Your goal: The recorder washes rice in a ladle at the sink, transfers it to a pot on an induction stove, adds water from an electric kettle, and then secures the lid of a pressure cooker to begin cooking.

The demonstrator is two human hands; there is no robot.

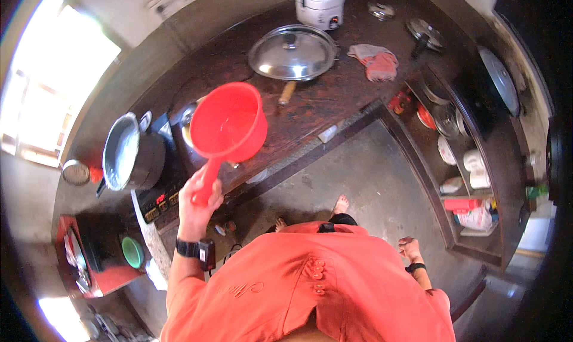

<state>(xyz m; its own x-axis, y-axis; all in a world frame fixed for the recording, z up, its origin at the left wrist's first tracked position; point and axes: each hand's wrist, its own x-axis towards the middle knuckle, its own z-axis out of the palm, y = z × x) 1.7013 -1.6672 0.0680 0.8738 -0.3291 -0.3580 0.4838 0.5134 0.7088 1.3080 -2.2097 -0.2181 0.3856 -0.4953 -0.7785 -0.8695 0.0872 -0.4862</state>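
My left hand (197, 198) grips the handle of a red plastic dipper (244, 140), raised over the counter's front edge. A small glint shows inside its bowl; whether it holds water I cannot tell. Left of the dipper, a dark cooking pot (150, 163) without a lid stands on a black electric cooktop (172, 189) with a lit red display. The pot's inside looks pale and bright, its contents unclear. Down at my right side hangs my right hand (409, 249), fingers curled, with nothing seen in it. It is apart from the shelves beyond.
On the dark countertop (215, 68) sit a domed steel lid (291, 57) over a wooden-handled pan, a white rice cooker (318, 10), a cloth (378, 63) and a lidded pan (425, 33). Open shelves (485, 245) hold dishes at right. A green bowl (132, 252) stands lower left.
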